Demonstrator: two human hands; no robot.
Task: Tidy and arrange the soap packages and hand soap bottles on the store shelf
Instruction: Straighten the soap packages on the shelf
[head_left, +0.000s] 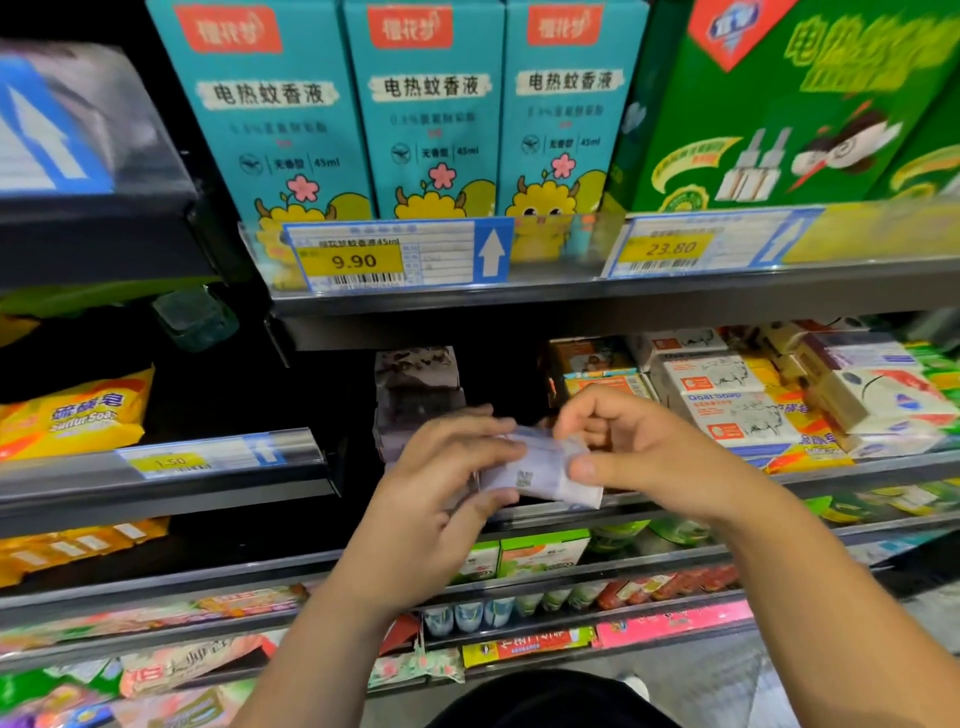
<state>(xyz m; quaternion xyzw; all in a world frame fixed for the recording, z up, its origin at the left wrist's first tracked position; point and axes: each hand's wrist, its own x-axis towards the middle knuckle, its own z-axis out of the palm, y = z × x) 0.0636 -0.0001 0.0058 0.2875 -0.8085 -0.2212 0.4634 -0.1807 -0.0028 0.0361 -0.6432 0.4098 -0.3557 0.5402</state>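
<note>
**Item:** one pale lavender soap package, flat and soft-wrapped, with its code panel facing up.

**Location:** held in the air just in front of the middle shelf, between both hands and resting on nothing that I could see.

**Left hand**: fingers curled over the package's left end, thumb along its lower edge.

**Right hand**: thumb and bent fingers pinched the right end.

**Nearby stock:**
- A stack of purple packages stood in the dark bay directly behind, too blurred to judge its edges.
- Goat soap boxes were piled loosely to the right.
- Yellow sulfur soap packs lay in the left bay.

**Handling note (judgement):**
- The package seemed meant for the purple stack.
- It would be best turned to face the same way as its fellows.
- The wrapper should be smoothed flat, then the package slid onto the top with both ends supported.
- Squaring it to the stack's front would finish the step.
- The wrapper looked thin, so a light grip at the ends would crease it least.
- The right hand should stay clear of the goat soap pile, which looked easy to topple.
</note>
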